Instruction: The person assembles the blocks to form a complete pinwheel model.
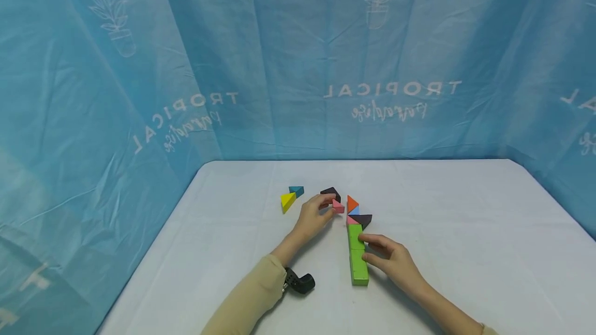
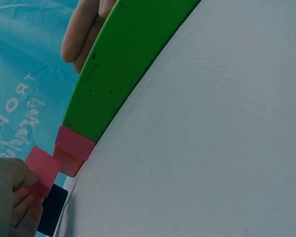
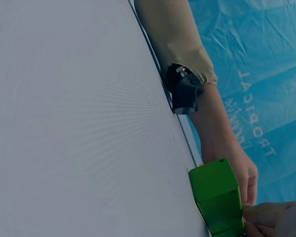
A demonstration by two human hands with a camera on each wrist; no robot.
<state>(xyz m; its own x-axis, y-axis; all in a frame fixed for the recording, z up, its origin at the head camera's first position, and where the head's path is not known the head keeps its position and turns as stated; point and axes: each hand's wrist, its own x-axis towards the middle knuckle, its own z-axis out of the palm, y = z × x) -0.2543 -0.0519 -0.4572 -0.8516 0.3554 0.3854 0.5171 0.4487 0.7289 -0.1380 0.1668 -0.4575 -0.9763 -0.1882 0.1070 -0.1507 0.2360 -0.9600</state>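
My left hand [image 1: 313, 218] pinches a pink triangular block [image 1: 338, 207] just left of a small cluster of blocks. In the left wrist view this pink block [image 2: 45, 168] sits between thumb and fingers. Two green blocks [image 1: 357, 260] lie end to end in a line toward me. My right hand [image 1: 396, 262] rests its thumb and fingertips along their right side. Beyond the green blocks' far end stand another pink block [image 1: 351, 220], a dark triangular block [image 1: 362, 218], a blue block [image 1: 354, 211] and an orange triangular block [image 1: 352, 203].
A black block [image 1: 331, 192] lies behind my left fingers. Farther left are a yellow triangular block [image 1: 287, 201] and a teal one [image 1: 296, 190]. Everything is on a white table [image 1: 465, 231], with blue curtains [image 1: 298, 66] behind and beside it. A black wrist device [image 1: 300, 282] hangs by the left sleeve.
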